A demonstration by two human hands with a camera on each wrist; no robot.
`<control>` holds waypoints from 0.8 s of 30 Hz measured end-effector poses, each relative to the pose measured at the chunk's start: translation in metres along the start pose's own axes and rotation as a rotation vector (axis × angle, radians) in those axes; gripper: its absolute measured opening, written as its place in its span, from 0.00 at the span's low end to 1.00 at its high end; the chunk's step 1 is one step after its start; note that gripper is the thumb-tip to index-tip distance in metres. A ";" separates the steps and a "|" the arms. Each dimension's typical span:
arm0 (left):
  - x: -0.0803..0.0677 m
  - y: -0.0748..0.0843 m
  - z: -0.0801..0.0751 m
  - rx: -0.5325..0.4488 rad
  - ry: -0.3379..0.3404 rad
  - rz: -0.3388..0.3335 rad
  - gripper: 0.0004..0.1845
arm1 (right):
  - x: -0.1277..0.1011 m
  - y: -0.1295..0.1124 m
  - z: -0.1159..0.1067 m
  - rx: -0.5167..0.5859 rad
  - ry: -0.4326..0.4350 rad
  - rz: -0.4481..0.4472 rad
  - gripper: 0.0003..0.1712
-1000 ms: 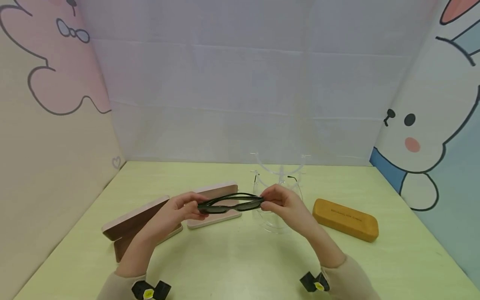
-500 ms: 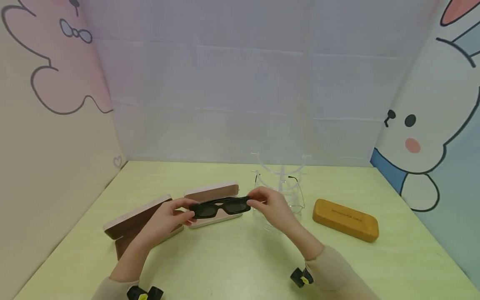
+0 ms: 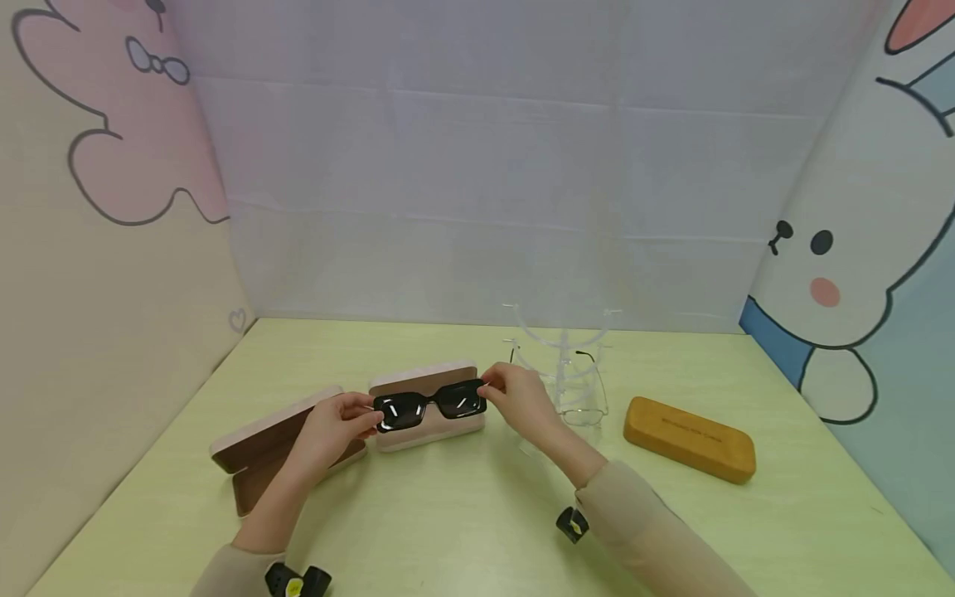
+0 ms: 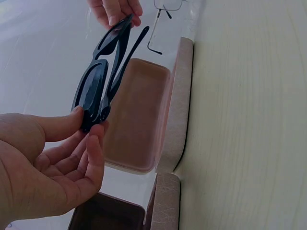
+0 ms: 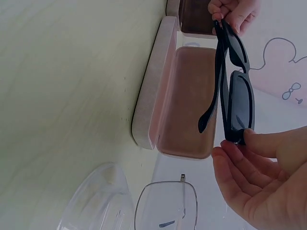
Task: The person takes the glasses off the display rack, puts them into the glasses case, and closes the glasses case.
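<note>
The black sunglasses [image 3: 429,405] hide the middle of the open pink case [image 3: 427,431] behind them in the head view. The clear display stand [image 3: 561,348] nearly vanishes against the pale backdrop, its outline hard to trace. Lettering on the tan case [image 3: 690,448] is too small to read. The left hand [image 4: 43,167] is cut off by the left wrist view's edge, the right hand [image 5: 266,177] by the right wrist view's.
</note>
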State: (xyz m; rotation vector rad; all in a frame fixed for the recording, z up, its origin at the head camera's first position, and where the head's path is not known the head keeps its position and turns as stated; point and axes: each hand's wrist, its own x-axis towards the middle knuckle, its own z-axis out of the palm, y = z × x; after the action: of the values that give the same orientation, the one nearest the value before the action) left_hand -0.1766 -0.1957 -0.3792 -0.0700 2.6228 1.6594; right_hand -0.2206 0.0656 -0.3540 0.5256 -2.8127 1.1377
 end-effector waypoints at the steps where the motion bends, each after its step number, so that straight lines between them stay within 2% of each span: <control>1: 0.001 0.000 0.000 0.021 0.012 -0.004 0.20 | 0.002 -0.001 0.001 -0.015 -0.008 -0.007 0.07; 7: 0.005 -0.002 0.002 0.145 0.058 -0.056 0.18 | 0.012 -0.008 0.005 -0.153 -0.031 -0.010 0.09; 16: 0.012 -0.002 0.008 0.291 0.095 -0.098 0.14 | 0.024 -0.012 0.020 -0.408 -0.068 0.100 0.06; 24: 0.018 -0.003 0.015 0.395 0.158 -0.063 0.11 | 0.029 -0.012 0.030 -0.605 -0.050 0.112 0.09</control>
State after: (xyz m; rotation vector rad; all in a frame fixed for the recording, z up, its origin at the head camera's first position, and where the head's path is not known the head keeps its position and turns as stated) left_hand -0.1944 -0.1836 -0.3896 -0.2768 2.9748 1.1329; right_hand -0.2420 0.0282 -0.3625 0.3446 -3.0378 0.2383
